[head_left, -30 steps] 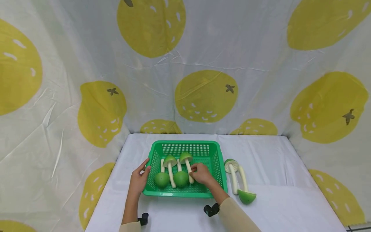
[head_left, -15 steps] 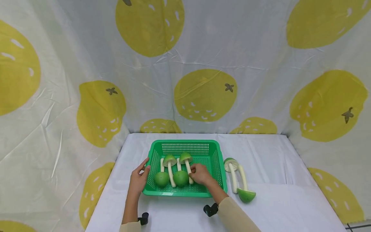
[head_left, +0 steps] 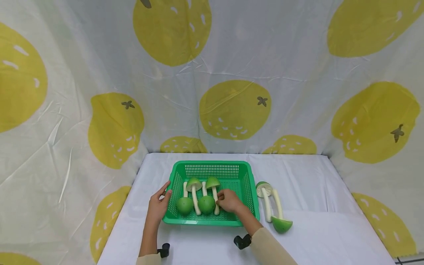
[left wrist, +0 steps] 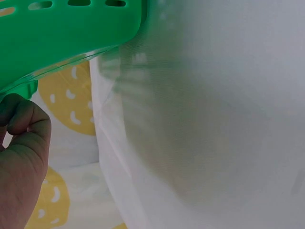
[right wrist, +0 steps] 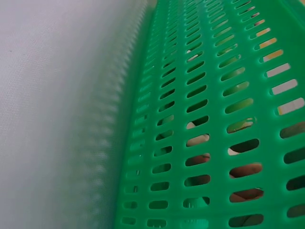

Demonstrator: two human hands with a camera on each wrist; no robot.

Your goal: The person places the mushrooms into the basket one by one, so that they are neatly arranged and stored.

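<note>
A green plastic basket [head_left: 198, 222] with slotted walls stands on the white-covered table. Inside lie several toy mushrooms, with green caps and white stems pointing alternately toward and away from me. My right hand [head_left: 230, 201] reaches over the near rim and pinches the stem of the rightmost mushroom [head_left: 213, 182], whose cap points to the far side. My left hand [head_left: 158, 206] grips the basket's left rim, its thumb at the edge; in the left wrist view that hand [left wrist: 24, 143] shows below the green rim. Through the slots in the right wrist view, only parts of the right hand show.
Right of the basket, two more mushrooms lie side by side on the table [head_left: 324, 235], one with its cap [head_left: 281, 224] toward me, the other with its cap [head_left: 264, 188] away. A lemon-print curtain [head_left: 232, 66] encloses the table at the back and sides.
My right hand has shifted the rightmost mushroom slightly toward me, and its stem now stands straighter. The left hand and the basket have stayed in place.
</note>
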